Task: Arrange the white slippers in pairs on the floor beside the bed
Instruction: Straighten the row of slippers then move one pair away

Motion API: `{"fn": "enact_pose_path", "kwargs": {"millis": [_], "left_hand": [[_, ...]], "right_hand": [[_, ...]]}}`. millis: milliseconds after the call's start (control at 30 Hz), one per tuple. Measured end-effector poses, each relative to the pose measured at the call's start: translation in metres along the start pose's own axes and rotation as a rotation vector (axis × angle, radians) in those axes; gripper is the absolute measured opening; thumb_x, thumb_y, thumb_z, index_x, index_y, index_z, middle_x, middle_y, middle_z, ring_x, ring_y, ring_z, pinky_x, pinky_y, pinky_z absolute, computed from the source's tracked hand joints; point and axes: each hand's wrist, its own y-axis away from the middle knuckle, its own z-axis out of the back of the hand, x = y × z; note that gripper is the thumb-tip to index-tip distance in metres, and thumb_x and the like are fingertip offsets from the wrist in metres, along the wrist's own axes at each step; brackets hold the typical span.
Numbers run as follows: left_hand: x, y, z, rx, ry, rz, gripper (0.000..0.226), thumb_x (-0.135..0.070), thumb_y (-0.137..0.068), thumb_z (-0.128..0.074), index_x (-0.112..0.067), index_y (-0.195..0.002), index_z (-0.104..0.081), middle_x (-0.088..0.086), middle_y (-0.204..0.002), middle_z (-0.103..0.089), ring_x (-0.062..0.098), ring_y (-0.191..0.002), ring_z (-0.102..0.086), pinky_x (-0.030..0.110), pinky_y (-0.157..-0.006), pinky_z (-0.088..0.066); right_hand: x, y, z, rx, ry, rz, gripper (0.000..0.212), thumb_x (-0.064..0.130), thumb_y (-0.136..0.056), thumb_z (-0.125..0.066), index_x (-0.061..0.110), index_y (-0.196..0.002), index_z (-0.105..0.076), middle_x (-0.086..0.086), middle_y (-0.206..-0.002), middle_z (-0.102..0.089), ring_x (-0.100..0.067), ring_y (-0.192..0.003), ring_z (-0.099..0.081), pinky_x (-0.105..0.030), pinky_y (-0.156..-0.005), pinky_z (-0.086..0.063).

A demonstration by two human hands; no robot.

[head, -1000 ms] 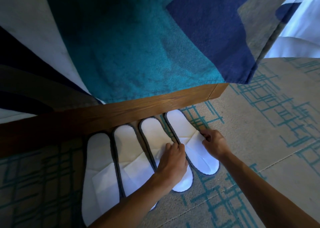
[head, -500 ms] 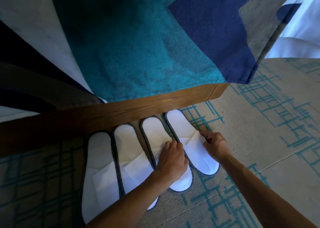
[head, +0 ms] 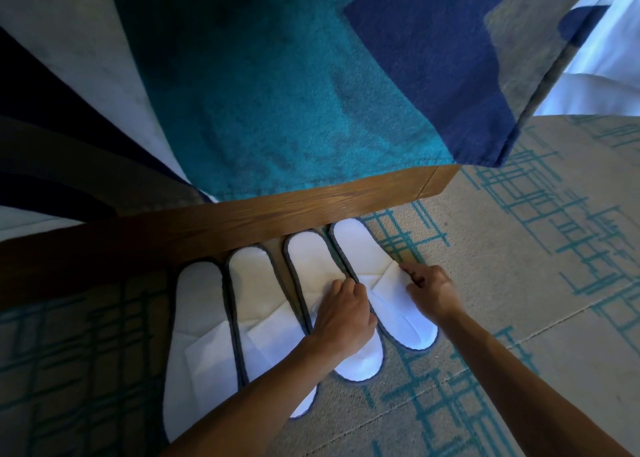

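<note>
Several white slippers with grey trim lie side by side on the carpet, heels against the wooden bed frame (head: 242, 221). My left hand (head: 343, 314) rests on the second slipper from the right (head: 308, 259), fingers curled at its right edge. My right hand (head: 429, 290) pinches the right edge of the rightmost slipper (head: 360, 248) at its strap. To the left lie two more slippers (head: 256, 283) (head: 197, 318), untouched and partly hidden by my left forearm.
A teal, navy and grey bedspread (head: 277, 92) hangs over the frame above the slippers. White bedding (head: 602, 85) shows at the upper right. Beige carpet with teal line patterns (head: 519, 248) stretches to the right and in front.
Both hands have edged slightly toward the bed frame on the two right slippers. The slippers have hardly shifted.
</note>
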Motion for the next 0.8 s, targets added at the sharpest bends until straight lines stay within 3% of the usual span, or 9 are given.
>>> {"fn": "enact_pose_path", "kwargs": {"millis": [100, 233, 333, 500, 600, 733, 800], "left_hand": [[0.001, -0.001, -0.001, 0.006, 0.022, 0.002, 0.020, -0.027, -0.091, -0.045, -0.008, -0.097, -0.049, 0.010, -0.100, -0.054, 0.021, -0.092, -0.043, 0.035, -0.089, -0.038], [0.002, -0.002, -0.001, 0.008, 0.026, 0.008, 0.021, -0.028, -0.092, -0.045, -0.009, -0.097, -0.049, 0.010, -0.100, -0.054, 0.017, -0.087, -0.036, 0.034, -0.087, -0.038], [0.002, -0.004, -0.001, 0.028, 0.022, 0.015, 0.023, -0.028, -0.091, -0.045, -0.007, -0.099, -0.049, 0.013, -0.104, -0.055, 0.023, -0.094, -0.043, 0.037, -0.089, -0.038], [0.002, -0.003, 0.002, 0.040, 0.015, 0.018, 0.025, -0.028, -0.091, -0.046, -0.006, -0.101, -0.050, 0.014, -0.106, -0.055, 0.027, -0.099, -0.046, 0.038, -0.091, -0.038], [0.001, 0.000, 0.004, 0.066, -0.003, 0.011, 0.024, -0.028, -0.092, -0.046, -0.006, -0.102, -0.049, 0.014, -0.107, -0.054, 0.026, -0.100, -0.046, 0.038, -0.091, -0.038], [0.003, 0.001, 0.017, 0.198, 0.086, 0.038, 0.027, -0.022, -0.091, -0.046, -0.002, -0.109, -0.050, 0.018, -0.119, -0.052, 0.032, -0.111, -0.045, 0.042, -0.097, -0.039], [0.010, 0.004, 0.028, 0.253, 0.196, 0.066, 0.029, -0.019, -0.092, -0.045, -0.002, -0.112, -0.054, 0.019, -0.122, -0.051, 0.034, -0.117, -0.042, 0.045, -0.099, -0.041]], "right_hand": [[0.000, 0.000, 0.000, 0.005, -0.008, -0.003, 0.046, 0.008, -0.079, -0.048, 0.027, -0.119, -0.061, -0.015, -0.109, -0.058, -0.033, -0.095, -0.056, -0.033, -0.079, -0.045], [0.002, 0.002, 0.001, 0.017, 0.007, -0.005, 0.049, 0.005, -0.079, -0.042, 0.027, -0.119, -0.061, -0.014, -0.111, -0.057, -0.035, -0.101, -0.054, -0.038, -0.087, -0.048], [0.001, 0.001, 0.001, 0.029, 0.045, 0.022, 0.051, 0.004, -0.077, -0.042, 0.025, -0.120, -0.060, -0.015, -0.111, -0.058, -0.033, -0.097, -0.056, -0.032, -0.082, -0.044], [0.006, 0.008, 0.004, 0.006, 0.103, 0.065, 0.048, -0.002, -0.085, -0.040, 0.017, -0.125, -0.056, -0.016, -0.121, -0.051, -0.037, -0.112, -0.050, -0.037, -0.096, -0.043], [0.010, 0.014, 0.012, 0.088, 0.149, 0.057, 0.054, -0.006, -0.084, -0.037, 0.017, -0.131, -0.049, -0.013, -0.127, -0.045, -0.033, -0.118, -0.045, -0.035, -0.100, -0.039], [0.014, 0.014, 0.031, 0.200, 0.121, 0.016, 0.052, -0.004, -0.078, -0.042, 0.013, -0.127, -0.052, -0.009, -0.114, -0.058, -0.024, -0.103, -0.055, -0.024, -0.087, -0.038], [0.019, 0.019, 0.041, 0.200, 0.070, -0.020, 0.048, -0.003, -0.080, -0.049, 0.010, -0.126, -0.052, -0.011, -0.117, -0.063, -0.026, -0.106, -0.059, -0.027, -0.092, -0.042]]}}
